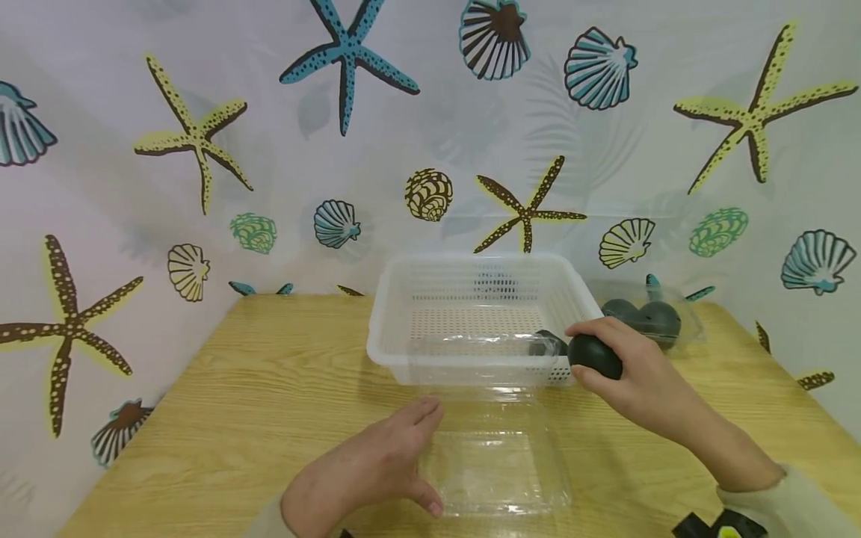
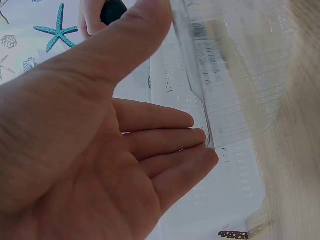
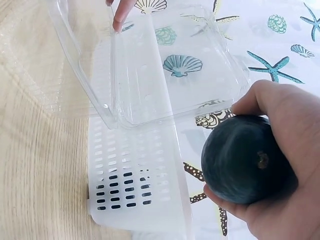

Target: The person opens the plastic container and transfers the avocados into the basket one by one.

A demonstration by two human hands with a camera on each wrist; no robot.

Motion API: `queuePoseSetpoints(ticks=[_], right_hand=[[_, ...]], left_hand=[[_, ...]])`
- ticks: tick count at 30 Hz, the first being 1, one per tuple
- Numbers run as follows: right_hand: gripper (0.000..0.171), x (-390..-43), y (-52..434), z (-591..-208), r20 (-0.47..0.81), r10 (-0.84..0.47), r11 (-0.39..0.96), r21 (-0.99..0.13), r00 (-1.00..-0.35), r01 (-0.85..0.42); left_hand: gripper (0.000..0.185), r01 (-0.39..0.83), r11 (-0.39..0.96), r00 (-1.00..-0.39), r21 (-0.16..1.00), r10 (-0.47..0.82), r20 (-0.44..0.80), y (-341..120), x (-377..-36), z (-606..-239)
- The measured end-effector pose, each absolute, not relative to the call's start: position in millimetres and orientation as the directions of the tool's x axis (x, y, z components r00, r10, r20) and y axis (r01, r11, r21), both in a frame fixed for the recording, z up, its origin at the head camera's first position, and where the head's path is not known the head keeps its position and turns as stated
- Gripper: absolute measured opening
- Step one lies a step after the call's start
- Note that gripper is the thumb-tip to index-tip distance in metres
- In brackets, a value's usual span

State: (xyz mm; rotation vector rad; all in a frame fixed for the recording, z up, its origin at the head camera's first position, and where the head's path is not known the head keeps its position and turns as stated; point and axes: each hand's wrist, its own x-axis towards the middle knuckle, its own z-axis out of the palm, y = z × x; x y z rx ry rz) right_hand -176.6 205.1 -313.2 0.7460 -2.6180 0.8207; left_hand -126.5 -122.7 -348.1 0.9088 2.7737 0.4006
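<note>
Two hands work over a wooden table (image 1: 235,403). At seven o'clock the left hand (image 1: 363,471) lies flat, fingers straight and together, fingertips touching the edge of an open clear clamshell box (image 1: 494,448). At twelve o'clock sits a white slotted basket (image 1: 480,314). At three o'clock of the basket, by its front corner, the right hand (image 1: 632,373) curls its fingers around a dark avocado (image 1: 595,355). Further right, another clear box (image 1: 649,317) holds more dark avocados.
</note>
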Motion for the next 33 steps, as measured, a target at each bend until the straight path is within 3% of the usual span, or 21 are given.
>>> queuePoseSetpoints(ticks=[8,33], right_hand=[[0.037,-191,201,-311,0.461,-0.362,0.713,-0.423,-0.810,-0.559],[0.039,-225,188,-310,0.407,-0.336,0.727,-0.460,-0.849,-0.509]], left_hand=[[0.114,0.556,0.773,-0.788,0.304,0.607,-0.103,-121,-127,-350],[0.116,0.508,0.798,-0.810,0.323,0.571,-0.136,-120,-127,-349]])
